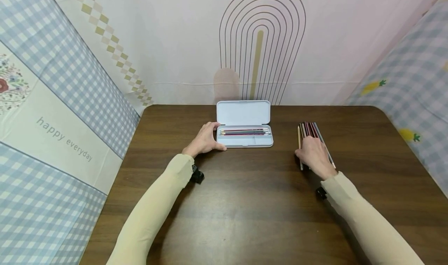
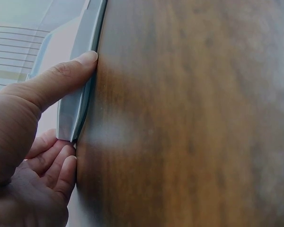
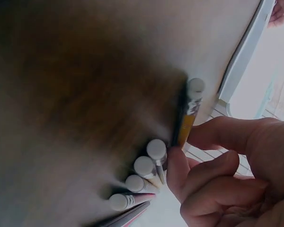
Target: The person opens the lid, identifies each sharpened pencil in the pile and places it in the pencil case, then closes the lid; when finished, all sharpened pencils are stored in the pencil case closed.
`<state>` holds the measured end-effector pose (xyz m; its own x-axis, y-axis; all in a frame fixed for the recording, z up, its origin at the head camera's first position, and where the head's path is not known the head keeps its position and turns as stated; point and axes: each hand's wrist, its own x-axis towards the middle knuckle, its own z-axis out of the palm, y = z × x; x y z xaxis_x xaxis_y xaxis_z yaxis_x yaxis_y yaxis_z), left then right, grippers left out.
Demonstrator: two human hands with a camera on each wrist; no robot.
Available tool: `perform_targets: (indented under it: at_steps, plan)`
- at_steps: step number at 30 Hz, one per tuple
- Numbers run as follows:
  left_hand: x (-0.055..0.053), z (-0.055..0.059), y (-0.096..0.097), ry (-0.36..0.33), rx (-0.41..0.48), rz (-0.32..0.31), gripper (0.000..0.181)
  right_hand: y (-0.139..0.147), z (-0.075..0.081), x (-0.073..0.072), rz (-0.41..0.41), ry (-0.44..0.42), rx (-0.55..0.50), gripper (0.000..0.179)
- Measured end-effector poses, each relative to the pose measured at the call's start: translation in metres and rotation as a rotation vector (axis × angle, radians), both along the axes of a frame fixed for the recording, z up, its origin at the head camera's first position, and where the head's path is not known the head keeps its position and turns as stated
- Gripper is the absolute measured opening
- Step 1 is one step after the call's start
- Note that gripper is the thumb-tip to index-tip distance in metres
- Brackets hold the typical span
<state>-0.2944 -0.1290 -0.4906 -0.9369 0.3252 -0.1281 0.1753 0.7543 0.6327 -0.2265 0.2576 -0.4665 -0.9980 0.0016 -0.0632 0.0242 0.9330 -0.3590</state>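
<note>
An open white pencil case (image 1: 236,141) sits near the table's back edge, its lid (image 1: 243,112) tipped up behind it. Several pencils (image 1: 244,132) lie in its rear compartment. My left hand (image 1: 204,139) grips the case's left end, the thumb (image 2: 61,78) on the front edge and the fingers round the side. To the right, my right hand (image 1: 314,153) pinches a yellow pencil (image 3: 187,125) between thumb and forefinger, close to its white eraser end. More pencils (image 1: 308,129) lie side by side under that hand, their white erasers (image 3: 144,165) toward me.
The brown wooden table (image 1: 238,210) runs along a patterned cloth backdrop (image 1: 182,43). Blue checked cloth (image 1: 115,121) hangs at the left side, and another checked cloth (image 1: 413,101) at the right. The case's front compartments (image 1: 262,140) show no pencils.
</note>
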Motion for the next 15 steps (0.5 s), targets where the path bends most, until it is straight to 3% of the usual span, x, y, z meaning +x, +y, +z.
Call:
perform_targets:
  at_steps: [15]
  plan:
    - [-0.0005, -0.0006, 0.0005, 0.002, -0.001, 0.003, 0.099, -0.0004, -0.0009, -0.0068, -0.053, -0.019, -0.002, 0.044]
